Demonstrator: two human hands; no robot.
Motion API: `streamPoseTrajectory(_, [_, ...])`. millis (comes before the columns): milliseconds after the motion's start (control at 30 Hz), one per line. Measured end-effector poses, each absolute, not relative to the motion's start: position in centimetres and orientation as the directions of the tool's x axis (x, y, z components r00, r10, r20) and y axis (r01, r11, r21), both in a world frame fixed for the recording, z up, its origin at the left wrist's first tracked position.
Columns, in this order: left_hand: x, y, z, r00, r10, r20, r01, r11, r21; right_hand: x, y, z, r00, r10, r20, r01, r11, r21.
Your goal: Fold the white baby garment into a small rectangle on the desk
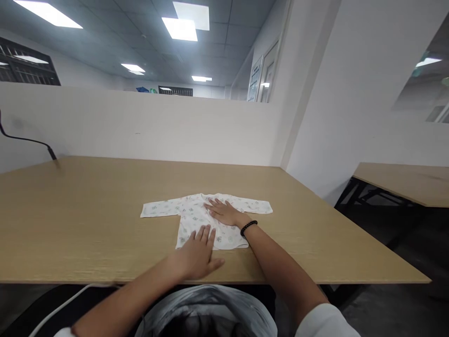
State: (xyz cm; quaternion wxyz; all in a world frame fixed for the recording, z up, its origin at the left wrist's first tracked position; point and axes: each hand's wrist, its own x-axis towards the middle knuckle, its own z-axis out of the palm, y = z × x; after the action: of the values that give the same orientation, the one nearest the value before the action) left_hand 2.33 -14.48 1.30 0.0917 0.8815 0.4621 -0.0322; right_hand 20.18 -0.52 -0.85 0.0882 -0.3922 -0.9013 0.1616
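A small white baby shirt [191, 215] with a faint printed pattern lies flat on the wooden table [87, 224], its two sleeves spread out to the sides. My left hand [198, 255] rests palm down at the shirt's lower hem, fingers apart. Flat on the upper middle of the shirt lies my right hand [224, 213], fingers spread, with a black bead bracelet [248, 227] on the wrist. Neither hand holds anything.
A white partition [140, 126] runs along the table's far edge. A black cable [28, 140] hangs at the far left. A second wooden table [403, 182] stands to the right across a gap. A white cord [59, 309] runs below the near edge.
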Motion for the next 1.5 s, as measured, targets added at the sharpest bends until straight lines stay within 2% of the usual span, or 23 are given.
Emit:
streamPoseTrajectory(100, [1.7,-17.2,0.6,0.546,0.837,-0.034,0.831,-0.535,0.15,19.8,-0.4,-0.7,-0.644,0.764,-0.041,0.719,0.587,-0.372])
streamPoseTrajectory(300, [-0.4,-16.1,0.6,0.517,0.843,0.15,0.83,-0.537,0.154,20.4,-0.3,-0.1,-0.61,0.789,-0.076,0.725,0.516,-0.457])
streamPoseTrajectory(600, [-0.2,-18.2,0.7,0.504,0.825,0.257,0.839,-0.538,0.082,21.3,-0.1,-0.3,-0.595,0.802,-0.046,0.697,0.487,-0.527])
streamPoseTrajectory(767, [2.6,-18.2,1.1,0.558,0.73,0.395,0.762,-0.639,0.102,21.8,0.3,-0.2,-0.544,0.834,0.089,0.696,0.508,-0.508])
streamPoseTrajectory(867, [5.2,-17.4,0.9,0.632,0.691,0.35,0.727,-0.686,0.042,22.1,0.5,-0.4,-0.514,0.849,0.124,0.728,0.508,-0.46])
streamPoseTrajectory(1100, [7.5,-16.1,0.8,0.722,0.662,0.198,0.686,-0.723,-0.085,22.4,0.6,-1.2,-0.56,0.824,0.08,0.737,0.54,-0.406])
streamPoseTrajectory(1233, [6.4,-16.4,1.1,0.702,0.665,0.255,0.695,-0.718,-0.038,22.4,0.7,-1.2,-0.562,0.819,0.111,0.716,0.55,-0.43])
streamPoseTrajectory(1367, [7.2,-16.4,0.9,0.625,0.681,0.382,0.72,-0.692,0.055,22.6,1.2,-0.9,-0.499,0.829,0.254,0.709,0.558,-0.431])
streamPoseTrajectory(1500, [10.0,-15.7,0.8,0.672,0.663,0.33,0.699,-0.715,0.012,23.4,1.8,-0.6,-0.343,0.874,0.343,0.793,0.465,-0.392])
